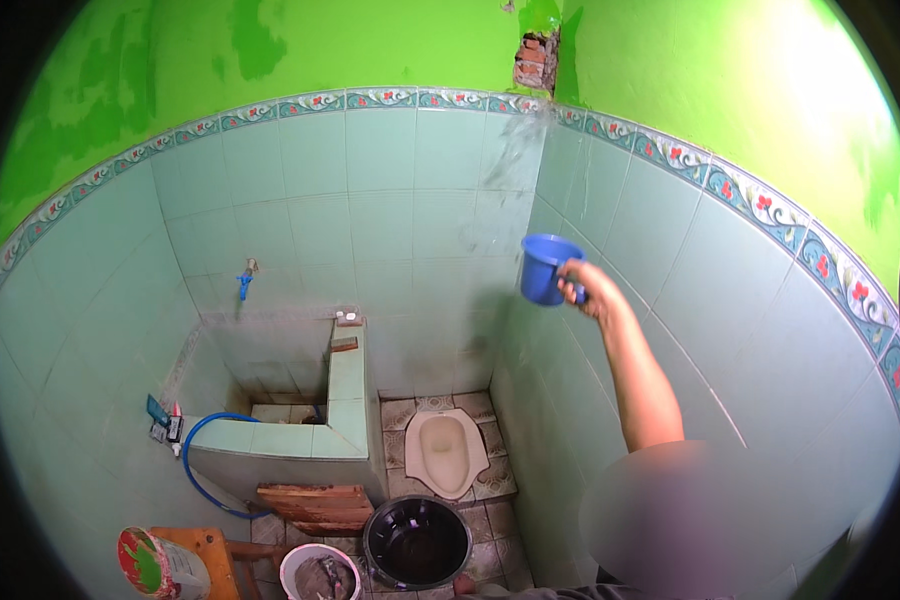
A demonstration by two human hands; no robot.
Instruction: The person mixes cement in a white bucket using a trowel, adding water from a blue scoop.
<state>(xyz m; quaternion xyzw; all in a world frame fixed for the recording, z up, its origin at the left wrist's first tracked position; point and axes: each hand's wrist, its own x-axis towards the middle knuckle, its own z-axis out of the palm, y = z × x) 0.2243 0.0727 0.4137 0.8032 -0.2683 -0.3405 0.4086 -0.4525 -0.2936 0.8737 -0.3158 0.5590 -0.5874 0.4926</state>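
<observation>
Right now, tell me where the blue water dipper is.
The blue water dipper is held up in the right hand, right of centre, near the tiled wall corner.

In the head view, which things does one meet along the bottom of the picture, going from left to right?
Paint-stained can on a wooden stool → small white bucket → black bucket.

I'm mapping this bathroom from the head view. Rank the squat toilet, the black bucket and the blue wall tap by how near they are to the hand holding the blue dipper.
From the right hand holding the blue dipper:
1. Squat toilet, on the floor below and to its left.
2. Black bucket, on the floor in front of the toilet, nearer the lower edge.
3. Blue wall tap, on the back wall, far left.
</observation>
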